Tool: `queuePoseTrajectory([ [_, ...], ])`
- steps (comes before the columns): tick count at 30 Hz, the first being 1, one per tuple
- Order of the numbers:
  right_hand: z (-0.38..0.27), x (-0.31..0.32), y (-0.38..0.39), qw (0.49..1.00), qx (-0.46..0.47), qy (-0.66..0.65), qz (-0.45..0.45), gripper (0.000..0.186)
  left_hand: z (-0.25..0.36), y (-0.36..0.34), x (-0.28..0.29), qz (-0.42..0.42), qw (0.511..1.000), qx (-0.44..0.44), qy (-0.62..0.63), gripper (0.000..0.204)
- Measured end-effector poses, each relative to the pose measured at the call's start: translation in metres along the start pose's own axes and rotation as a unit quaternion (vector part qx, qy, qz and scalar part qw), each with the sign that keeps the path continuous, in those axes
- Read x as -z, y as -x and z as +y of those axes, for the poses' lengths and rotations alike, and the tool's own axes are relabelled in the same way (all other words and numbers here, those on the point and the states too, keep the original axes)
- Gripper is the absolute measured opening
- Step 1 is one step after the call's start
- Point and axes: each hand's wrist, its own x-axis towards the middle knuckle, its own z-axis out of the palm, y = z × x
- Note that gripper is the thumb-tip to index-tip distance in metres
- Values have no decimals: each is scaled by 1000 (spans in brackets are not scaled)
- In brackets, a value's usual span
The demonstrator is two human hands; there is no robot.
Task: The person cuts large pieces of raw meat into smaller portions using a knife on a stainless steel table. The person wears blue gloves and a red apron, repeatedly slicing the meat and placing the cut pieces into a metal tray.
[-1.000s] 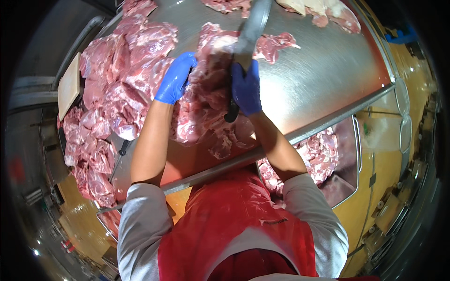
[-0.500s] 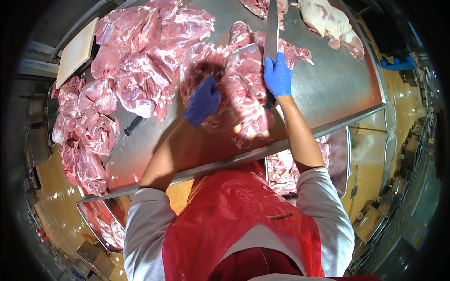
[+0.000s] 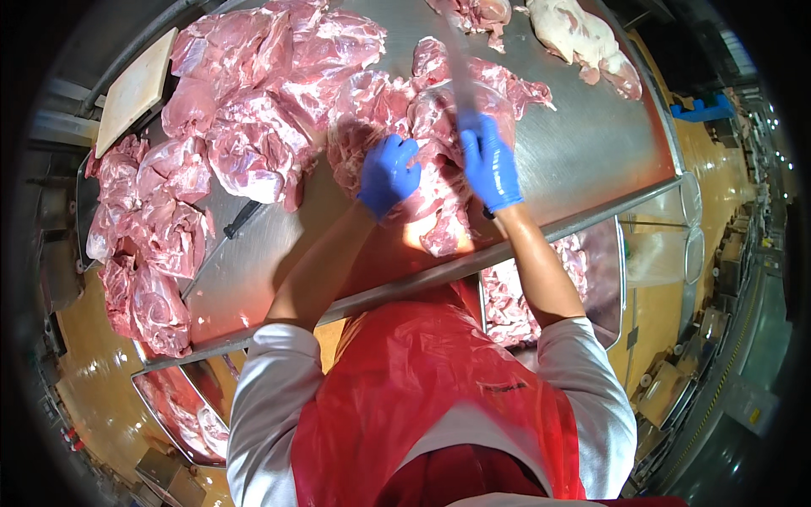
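Observation:
In my gloved right hand (image 3: 492, 165) is a long knife (image 3: 459, 72), its blade pointing away from me and blurred by motion. Its grip is mostly hidden by the fingers. The knife lies over a large piece of raw meat (image 3: 441, 179) near the table's front edge. My left hand (image 3: 389, 175), also in a blue glove, rests on that piece's left side, with its fingers curled into the meat. Another raw cut (image 3: 359, 106) lies just beyond the left hand.
Several raw cuts (image 3: 249, 139) cover the left of the metal table (image 3: 591, 144). A black-handled tool (image 3: 242, 218) lies among them, beside a white board (image 3: 137, 93). A pale-skinned piece (image 3: 579, 38) sits far right. Meat-filled containers (image 3: 621, 279) stand below the front edge.
My left hand has moved up and right along the meat. My right hand has come lower and slightly left, with the knife blade tilting left.

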Motion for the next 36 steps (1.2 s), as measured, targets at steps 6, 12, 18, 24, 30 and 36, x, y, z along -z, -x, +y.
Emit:
queuePoseTrajectory([
  [6, 5, -3, 46, 968, 3, 99, -229, 65, -19, 1, -4, 38, 997, 66, -16, 13],
  [12, 44, 11, 94, 978, 30, 51, -198, 68, 1, -33, 31, 52, 966, 222, 122, 16],
  [18, 28, 50, 131, 980, -50, 38, -187, 64, 153, -113, 20, 15, 889, 121, 440, 29],
  [24, 128, 59, 238, 987, -67, 98, -109, 26, 244, -99, -64, -320, 871, -144, 345, 41],
  [30, 95, 59, 139, 927, -266, -247, 89, 36, 87, -97, -75, -60, 994, -82, -41, 37],
  [36, 201, 45, -3, 898, -223, -348, 153, 29, 17, -77, -113, -40, 990, -32, -128, 31],
])
